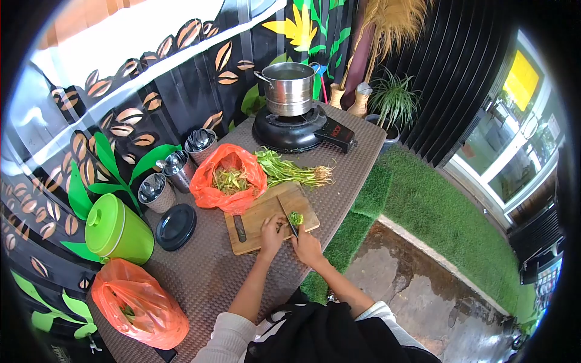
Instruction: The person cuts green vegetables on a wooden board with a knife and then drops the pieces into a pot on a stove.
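Observation:
My right hand (307,247) is closed round the handle of a knife (285,209), whose blade points away from me over the wooden cutting board (259,212). A small heap of chopped greens (295,218) lies on the board along the right side of the blade. Left of the knife, my left hand (273,235) rests at the board with its fingers bent and drawn together; whatever they pinch is hidden. Behind the board, a bunch of leafy greens with roots (296,172) lies beside an open orange plastic bag (248,158) with cut stems inside.
A steel pot (289,91) stands on a black portable stove (284,134) at the far end. Along the wall are several cutlery holders (158,196), a black lid (176,227) and a green canister (124,227). Another orange bag (142,305) sits near left. Grass (436,187) lies beyond the table's right edge.

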`<state>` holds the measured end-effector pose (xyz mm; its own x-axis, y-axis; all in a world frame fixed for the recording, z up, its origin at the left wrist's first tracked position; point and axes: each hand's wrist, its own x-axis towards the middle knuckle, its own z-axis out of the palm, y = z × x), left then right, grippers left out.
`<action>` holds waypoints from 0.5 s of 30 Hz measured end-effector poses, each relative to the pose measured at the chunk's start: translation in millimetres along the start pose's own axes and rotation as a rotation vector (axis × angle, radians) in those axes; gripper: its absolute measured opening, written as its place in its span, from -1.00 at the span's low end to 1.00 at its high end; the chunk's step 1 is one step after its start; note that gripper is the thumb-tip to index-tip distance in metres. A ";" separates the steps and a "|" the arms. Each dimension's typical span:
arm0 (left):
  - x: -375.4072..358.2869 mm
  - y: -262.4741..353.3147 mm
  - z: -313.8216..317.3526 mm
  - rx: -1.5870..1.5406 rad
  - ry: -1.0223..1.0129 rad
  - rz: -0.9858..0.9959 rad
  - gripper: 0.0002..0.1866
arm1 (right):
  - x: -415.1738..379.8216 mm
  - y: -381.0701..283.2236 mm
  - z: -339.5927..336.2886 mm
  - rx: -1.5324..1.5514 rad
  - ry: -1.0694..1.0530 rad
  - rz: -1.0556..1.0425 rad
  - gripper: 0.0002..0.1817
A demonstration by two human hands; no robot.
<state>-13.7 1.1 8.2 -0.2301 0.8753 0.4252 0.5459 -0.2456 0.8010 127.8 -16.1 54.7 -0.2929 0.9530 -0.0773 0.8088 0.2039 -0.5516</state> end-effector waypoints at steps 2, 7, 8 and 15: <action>2.6 1.5 2.9 0.009 -0.004 -0.040 -0.76 | -2.7 3.6 1.5 0.018 0.012 0.016 -0.60; 1.8 1.6 6.0 0.024 0.034 -0.097 -0.74 | -0.2 8.6 -2.3 -0.035 -0.042 0.027 -0.60; 1.2 2.0 7.0 0.029 0.059 -0.094 -0.75 | 0.3 7.3 -5.3 -0.035 -0.044 0.027 -0.60; -1.1 3.9 8.2 0.023 0.098 -0.134 -0.75 | -18.3 -15.4 -9.3 -0.131 -0.115 0.086 -0.64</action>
<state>-4.7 2.7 7.4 -0.3788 0.8546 0.3553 0.5232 -0.1189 0.8438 125.4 -34.6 72.4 -0.2703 0.9379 -0.2174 0.8905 0.1577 -0.4268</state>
